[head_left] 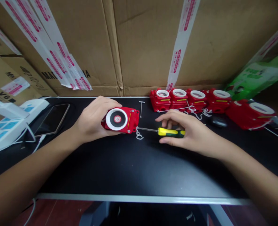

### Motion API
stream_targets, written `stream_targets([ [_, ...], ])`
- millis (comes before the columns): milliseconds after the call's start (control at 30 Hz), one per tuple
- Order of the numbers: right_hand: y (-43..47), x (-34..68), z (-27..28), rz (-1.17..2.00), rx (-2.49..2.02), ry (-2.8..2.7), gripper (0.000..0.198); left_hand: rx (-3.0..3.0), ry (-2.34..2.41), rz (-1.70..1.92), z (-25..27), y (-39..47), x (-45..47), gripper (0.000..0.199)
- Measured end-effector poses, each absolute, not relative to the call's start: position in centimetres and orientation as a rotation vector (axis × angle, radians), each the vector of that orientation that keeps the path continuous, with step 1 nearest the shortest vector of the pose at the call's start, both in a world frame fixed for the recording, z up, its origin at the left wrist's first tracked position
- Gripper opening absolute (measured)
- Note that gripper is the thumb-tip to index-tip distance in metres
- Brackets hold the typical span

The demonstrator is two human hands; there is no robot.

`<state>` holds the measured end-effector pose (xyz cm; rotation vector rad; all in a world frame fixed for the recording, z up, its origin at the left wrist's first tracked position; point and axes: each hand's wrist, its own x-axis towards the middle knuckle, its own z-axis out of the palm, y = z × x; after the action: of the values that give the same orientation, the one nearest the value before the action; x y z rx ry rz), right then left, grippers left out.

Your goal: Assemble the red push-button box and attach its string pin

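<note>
Left hand [98, 117] grips a red box [121, 120], seemingly bracing it for the screwdriver [166, 131] held loosely in the right hand [192, 131]; more boxes [196, 101] stand beyond it.

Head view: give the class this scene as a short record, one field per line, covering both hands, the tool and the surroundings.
left hand: grips red box
right hand: index finger and thumb spread around screwdriver
screwdriver shaft: towards the box; contact unclear
white cord: curled by the box's near right corner
beyond: T-shaped metal piece
far right: five more red boxes
left side: phone, power strip
</note>
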<state>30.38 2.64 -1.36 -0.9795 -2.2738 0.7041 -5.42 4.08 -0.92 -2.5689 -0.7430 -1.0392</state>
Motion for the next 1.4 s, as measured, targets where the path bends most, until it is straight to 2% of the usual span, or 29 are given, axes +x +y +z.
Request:
stream_targets([
  [100, 2.6, 30.5, -1.3, 0.67, -0.984, -2.242, 0.04, -2.573, -0.759, -1.022, -1.0, 4.0, -5.4, 0.066],
  [267, 2.2, 30.4, -0.9, 0.907, -1.052, -2.113, 0.045, -2.545, -0.774, -1.042, -0.9, 3.9, -5.2, 0.065],
  [367, 2.2, 30.3, -0.9, 1.028, -1.097, -2.111, 0.039, -2.547, -0.746, -1.039, -0.8, 3.8, -5.3, 0.065],
  [467, 2.4, 30.3, -1.1, 0.953, -1.125, -2.16, 0.036, -2.57, -0.76, -0.998, -0.8, 3.8, -5.3, 0.065],
  [633, 2.4, 30.5, -1.3, 0.811, -0.989, -2.255, 0.046, -2.587, -0.825, -1.013, -0.7, 3.4, -4.9, 0.062],
  [800, 2.4, 31.0, -0.8, 1.078, -1.138, -2.247, 0.043, -2.569, -1.017, -0.949, -0.2, 3.8, -5.8, 0.067],
  [933, 3.3, 31.3, -1.3, 0.749, -1.26, -2.384, 0.041, -2.63, -1.438, -0.858, 0.0, 5.3, -7.7, 0.08],
  [1033, 3.8, 31.2, -2.0, 0.53, -1.298, -2.481, 0.038, -2.682, -1.672, -0.684, 0.1, 6.0, -8.5, 0.081],
  [1300, 3.2, 31.2, -1.4, 0.414, -1.262, -2.682, 0.013, -2.667, -1.865, -0.359, 0.7, 6.5, -9.6, 0.077],
  [1400, 3.1, 31.3, -0.6, 0.333, -1.264, -2.705, 0.013, -2.627, -1.791, -0.302, 1.2, 6.2, -10.1, 0.085],
])
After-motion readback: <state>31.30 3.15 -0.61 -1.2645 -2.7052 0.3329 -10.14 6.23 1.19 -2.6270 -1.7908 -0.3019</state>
